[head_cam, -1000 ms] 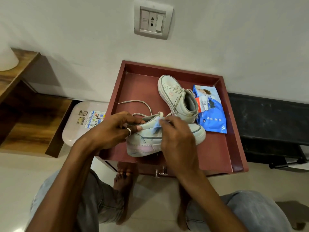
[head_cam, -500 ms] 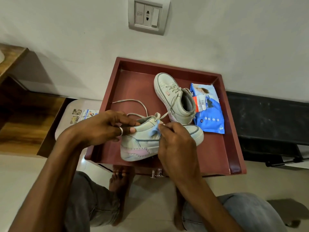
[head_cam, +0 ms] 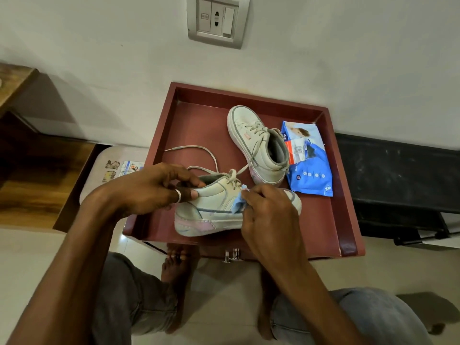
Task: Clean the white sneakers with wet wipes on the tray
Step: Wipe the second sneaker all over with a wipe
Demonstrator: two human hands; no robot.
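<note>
A white sneaker (head_cam: 214,207) with a pink heel patch lies on its side at the front of the dark red tray (head_cam: 331,220). My left hand (head_cam: 149,190) grips its collar, thumb on the outside. My right hand (head_cam: 268,215) pinches a small light blue wet wipe (head_cam: 238,204) against the sneaker's side near the laces. The second white sneaker (head_cam: 256,145) stands upright farther back on the tray. A blue wet wipe pack (head_cam: 307,163) lies to its right.
The tray sits on a small cabinet against a white wall with a switch plate (head_cam: 217,21). A white stool (head_cam: 112,165) and wooden shelves (head_cam: 37,180) are at left, a black bench (head_cam: 398,175) at right. My knees and bare feet are below.
My right hand with the wipe has shifted slightly along the sneaker's side near the laces. The left hand keeps its grip on the collar. The camera has tilted a little.
</note>
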